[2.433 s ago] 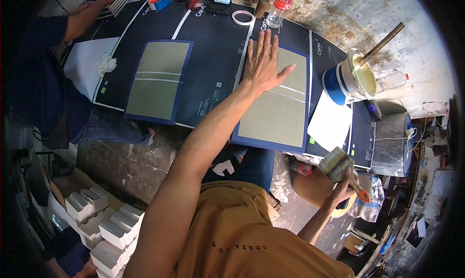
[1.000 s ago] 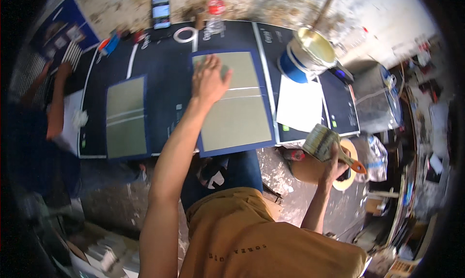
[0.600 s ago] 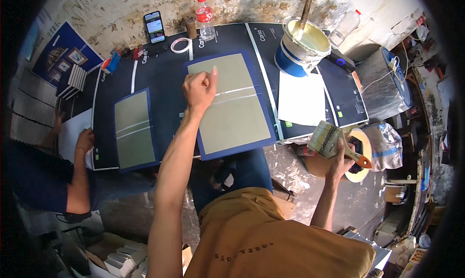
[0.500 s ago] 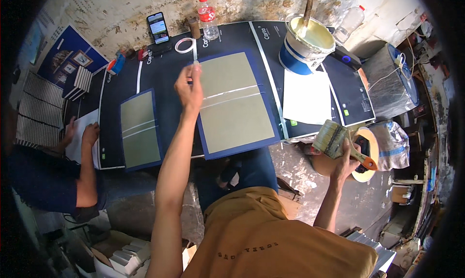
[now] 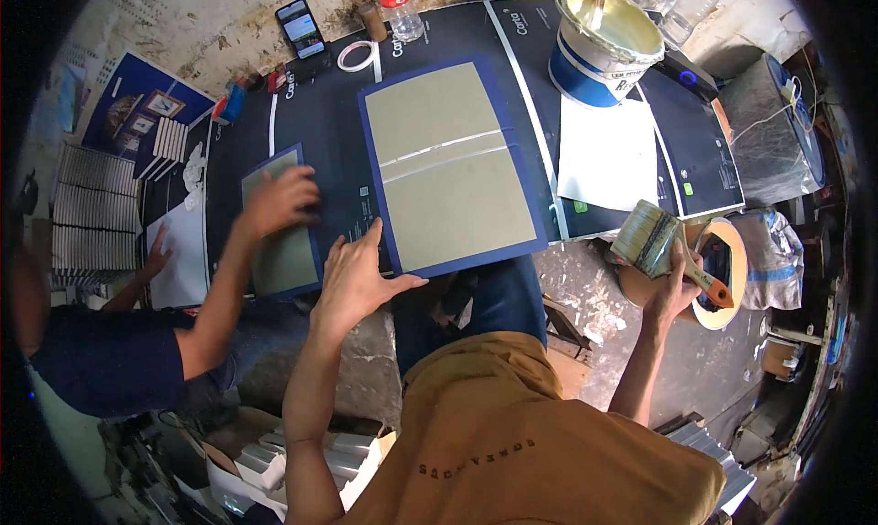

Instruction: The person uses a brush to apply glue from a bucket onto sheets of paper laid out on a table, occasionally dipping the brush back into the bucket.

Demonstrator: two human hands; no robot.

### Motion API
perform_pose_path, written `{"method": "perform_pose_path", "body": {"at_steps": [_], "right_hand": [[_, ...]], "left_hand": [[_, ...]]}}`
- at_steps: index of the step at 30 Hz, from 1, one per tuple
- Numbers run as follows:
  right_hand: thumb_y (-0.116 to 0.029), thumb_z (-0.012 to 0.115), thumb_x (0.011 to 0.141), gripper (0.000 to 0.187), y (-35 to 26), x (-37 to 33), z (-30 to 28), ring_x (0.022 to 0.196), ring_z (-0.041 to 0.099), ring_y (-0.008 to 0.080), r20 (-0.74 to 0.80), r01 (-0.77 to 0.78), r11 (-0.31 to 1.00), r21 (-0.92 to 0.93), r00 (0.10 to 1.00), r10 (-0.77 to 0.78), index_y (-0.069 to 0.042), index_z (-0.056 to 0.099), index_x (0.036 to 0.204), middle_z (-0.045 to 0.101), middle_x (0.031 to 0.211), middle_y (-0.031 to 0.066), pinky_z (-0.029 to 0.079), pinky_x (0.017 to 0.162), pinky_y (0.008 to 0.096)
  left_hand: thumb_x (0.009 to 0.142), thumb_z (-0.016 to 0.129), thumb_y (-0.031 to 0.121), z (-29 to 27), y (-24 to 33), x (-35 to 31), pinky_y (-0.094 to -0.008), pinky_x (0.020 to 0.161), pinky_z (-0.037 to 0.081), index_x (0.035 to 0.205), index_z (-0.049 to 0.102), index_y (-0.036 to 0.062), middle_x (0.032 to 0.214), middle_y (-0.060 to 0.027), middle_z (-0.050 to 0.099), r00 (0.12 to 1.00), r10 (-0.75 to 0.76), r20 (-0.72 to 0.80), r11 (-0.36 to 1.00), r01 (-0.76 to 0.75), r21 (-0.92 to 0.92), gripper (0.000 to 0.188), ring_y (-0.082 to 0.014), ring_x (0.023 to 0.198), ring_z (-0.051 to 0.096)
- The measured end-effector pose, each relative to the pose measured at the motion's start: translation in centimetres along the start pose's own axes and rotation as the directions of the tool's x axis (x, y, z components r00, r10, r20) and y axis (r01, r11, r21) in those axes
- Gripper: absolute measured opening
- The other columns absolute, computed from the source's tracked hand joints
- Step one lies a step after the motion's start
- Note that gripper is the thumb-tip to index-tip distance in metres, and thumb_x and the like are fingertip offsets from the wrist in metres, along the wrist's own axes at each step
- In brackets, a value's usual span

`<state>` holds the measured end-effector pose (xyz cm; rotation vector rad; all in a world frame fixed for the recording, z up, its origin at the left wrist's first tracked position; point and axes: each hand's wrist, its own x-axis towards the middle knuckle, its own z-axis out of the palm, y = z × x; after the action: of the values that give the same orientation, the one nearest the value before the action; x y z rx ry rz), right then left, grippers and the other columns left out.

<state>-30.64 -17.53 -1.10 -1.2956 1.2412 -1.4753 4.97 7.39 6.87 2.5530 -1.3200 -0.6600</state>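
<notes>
In front of me on the dark table lies a large cover panel (image 5: 457, 187), grey-green boards with a blue border and light strips across the middle. At its near left corner is my left hand (image 5: 352, 278), fingers spread, the index finger along the left edge and the thumb at the near edge. Nothing shows in that hand. My right hand (image 5: 675, 285) grips a wide paintbrush (image 5: 649, 241) by its handle, off the table's near edge at the right. The brush's bristles point up and left, below a white paper sheet (image 5: 608, 155).
A blue-and-white bucket (image 5: 599, 58) with a stick in it stands at the back right. On the left, a co-worker's hand (image 5: 279, 200) is over a smaller cover panel (image 5: 283, 264). A tape roll (image 5: 357, 56), phone (image 5: 300, 28) and plastic bottle (image 5: 398, 8) line the back.
My left hand has come from the panel's far left corner down to its near left corner. The co-worker's hand has moved right, over the smaller panel. My right hand still holds the paintbrush.
</notes>
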Motion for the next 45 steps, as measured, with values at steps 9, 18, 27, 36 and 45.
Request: {"method": "perform_pose_path", "body": {"at_steps": [9, 18, 27, 36, 45], "right_hand": [[-0.021, 0.070, 0.091, 0.025, 0.2, -0.7, -1.5, 0.085, 0.055, 0.0090, -0.045, -0.034, 0.997, -0.069, 0.999, 0.031, 0.002, 0.061, 0.096, 0.060, 0.090, 0.0043, 0.044, 0.082, 0.0248], [-0.022, 0.069, 0.092, 0.027, 0.2, 0.0, -1.5, 0.088, 0.056, 0.0101, -0.037, -0.023, 0.998, -0.066, 0.999, 0.020, 0.002, 0.063, 0.101, 0.062, 0.095, 0.0047, 0.045, 0.083, 0.0251], [-0.023, 0.060, 0.096, 0.034, 9.0, 2.4, -8.3, 0.102, 0.062, 0.0288, -0.008, 0.154, 0.927, -0.343, 0.986, -0.167, 0.002, 0.064, 0.118, 0.066, 0.113, 0.0142, 0.048, 0.093, 0.0420], [-0.016, 0.051, 0.099, 0.047, 6.6, 4.7, -2.3, 0.121, 0.054, 0.0323, 0.091, 0.102, 0.974, -0.204, 0.992, -0.085, -0.004, 0.044, 0.144, 0.053, 0.136, 0.0185, 0.044, 0.104, 0.0413], [-0.014, 0.048, 0.100, 0.051, 2.4, 8.1, -0.6, 0.127, 0.050, 0.0328, 0.072, 0.095, 0.992, -0.076, 0.993, -0.090, -0.006, 0.036, 0.149, 0.047, 0.143, 0.0192, 0.041, 0.108, 0.0404]], "left_hand": [[0.062, 0.089, 0.035, -0.5, -1.2, 0.7, -0.0534, 0.111, 0.034, 0.139, 0.044, -0.0104, 0.110, -0.0279, 0.066, 0.994, 0.113, 0.011, 0.992, -0.114, 0.061, 0.100, -0.0382, 0.107, 0.066], [0.064, 0.088, 0.029, -0.7, -1.3, 0.9, -0.0447, 0.093, 0.050, 0.131, 0.054, -0.0080, 0.088, -0.0267, 0.069, 0.983, 0.167, -0.076, 0.984, -0.162, 0.068, 0.084, -0.0378, 0.089, 0.069], [0.077, 0.080, 0.020, -2.1, -0.8, -1.4, -0.0455, 0.077, 0.056, 0.093, 0.072, 0.0020, 0.086, -0.0186, 0.071, 0.995, 0.103, -0.006, 0.994, -0.102, 0.038, 0.025, -0.0366, 0.084, 0.071], [0.093, 0.065, 0.025, 3.4, 4.0, 1.9, -0.0438, 0.051, 0.042, 0.068, 0.059, 0.0033, 0.058, -0.0130, 0.057, 0.653, 0.080, -0.753, 0.762, -0.528, -0.376, 0.034, -0.0279, 0.050, 0.058], [0.096, 0.061, 0.029, 8.3, 4.7, 2.6, -0.0446, 0.054, 0.044, 0.065, 0.053, 0.0050, 0.060, -0.0143, 0.056, 0.660, -0.034, -0.751, 0.741, -0.488, -0.462, 0.040, -0.0312, 0.056, 0.060]]}}
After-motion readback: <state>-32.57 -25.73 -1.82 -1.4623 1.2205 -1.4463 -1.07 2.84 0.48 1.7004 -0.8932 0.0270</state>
